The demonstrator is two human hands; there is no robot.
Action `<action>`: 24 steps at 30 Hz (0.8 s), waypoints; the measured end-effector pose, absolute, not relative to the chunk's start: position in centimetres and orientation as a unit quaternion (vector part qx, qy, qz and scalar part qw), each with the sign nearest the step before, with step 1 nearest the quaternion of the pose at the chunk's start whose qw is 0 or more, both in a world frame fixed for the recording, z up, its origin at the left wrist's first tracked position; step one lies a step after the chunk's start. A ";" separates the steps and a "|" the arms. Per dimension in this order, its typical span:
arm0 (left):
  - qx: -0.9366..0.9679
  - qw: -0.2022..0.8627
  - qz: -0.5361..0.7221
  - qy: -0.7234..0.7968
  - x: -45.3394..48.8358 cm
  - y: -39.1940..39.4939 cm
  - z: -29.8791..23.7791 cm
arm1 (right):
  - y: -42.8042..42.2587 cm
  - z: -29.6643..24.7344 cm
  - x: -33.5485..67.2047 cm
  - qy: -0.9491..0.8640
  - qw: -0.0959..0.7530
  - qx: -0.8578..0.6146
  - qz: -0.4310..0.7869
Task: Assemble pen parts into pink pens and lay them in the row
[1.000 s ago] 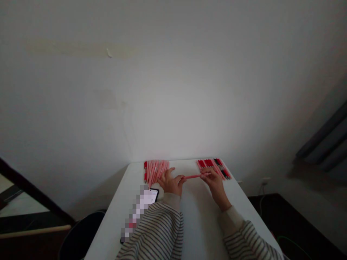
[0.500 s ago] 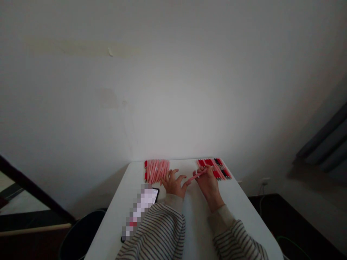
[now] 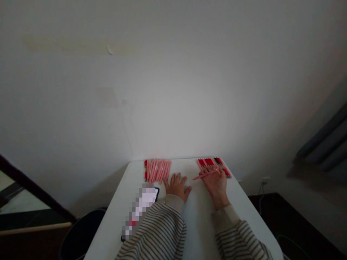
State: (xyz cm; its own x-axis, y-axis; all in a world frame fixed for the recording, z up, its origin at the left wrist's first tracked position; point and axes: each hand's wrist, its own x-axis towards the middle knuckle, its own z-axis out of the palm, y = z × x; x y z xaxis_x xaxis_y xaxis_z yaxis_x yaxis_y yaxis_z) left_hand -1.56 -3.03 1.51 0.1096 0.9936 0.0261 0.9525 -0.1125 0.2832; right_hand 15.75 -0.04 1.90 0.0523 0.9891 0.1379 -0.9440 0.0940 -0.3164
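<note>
My left hand (image 3: 176, 187) lies spread on the white table (image 3: 199, 216), its fingers apart and holding nothing. Its little-finger side is close to a row of pink pens (image 3: 157, 170), with red pieces at the row's left end. My right hand (image 3: 217, 182) grips a single pink pen (image 3: 202, 176), which slants across the fingers with its tip pointing left. Beyond that hand lie red pen parts (image 3: 208, 161) in a group, with black ones (image 3: 217, 161) at the right. My wrist and fingers cover part of this group.
A phone (image 3: 143, 209) with a blurred screen lies on the table's left side, beside my left sleeve. The pale wall (image 3: 173, 90) rises right behind the table. A dark bin (image 3: 81, 234) stands on the floor at the left.
My left hand has left the pen's end and lowered flat to the table. My right hand has turned palm upward and shifted slightly right, still holding the pen.
</note>
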 end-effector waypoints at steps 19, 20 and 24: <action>0.739 0.086 0.117 0.658 -1.6 -3.2 1.5 | -0.4 2.4 15.2 -0.199 0.733 -0.135 0.637; 0.739 0.088 0.119 0.657 -1.6 -3.2 1.5 | -0.4 2.3 15.2 -0.196 0.733 -0.129 0.639; 0.741 0.100 0.129 0.652 -1.7 -3.1 1.4 | -0.2 2.0 15.3 -0.191 0.730 -0.115 0.645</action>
